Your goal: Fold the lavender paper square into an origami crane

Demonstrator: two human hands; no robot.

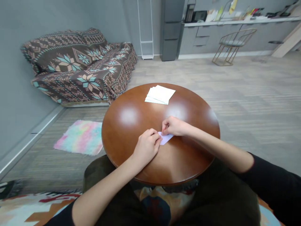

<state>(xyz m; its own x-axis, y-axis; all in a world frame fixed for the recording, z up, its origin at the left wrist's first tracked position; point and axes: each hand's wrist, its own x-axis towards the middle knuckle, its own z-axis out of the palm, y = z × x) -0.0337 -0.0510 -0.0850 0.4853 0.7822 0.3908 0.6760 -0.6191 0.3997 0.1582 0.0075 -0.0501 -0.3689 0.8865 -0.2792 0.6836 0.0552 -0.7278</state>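
Gray walls and pale wood-look flooring surround a round, glossy brown surface (131, 138) at the center of the frame, where a seated person in black sleeves works with bare hands. At the middle of the surface lies a small lavender paper (166, 138), its outline angular. The left hand (147, 145) comes in from the lower left of the frame, its fingers bent together at the paper's left end. From the right side of the frame reaches the right hand (173, 126), fingers pinched at the paper's upper edge. Whether either hand grips the sheet or only presses on it, one cannot tell.

Toward the far edge of the surface, above the hands in the frame, sits a fanned stack of white sheets (160, 94), apart from both hands. A sofa (82, 67) under a patterned brown cover fills the upper left, with a fluffy pastel rug (81, 137) on the floor below it. Upper right, a wire-backed chair (232, 43) stands before a cluttered kitchen counter (235, 22), beside a gray refrigerator (172, 29).
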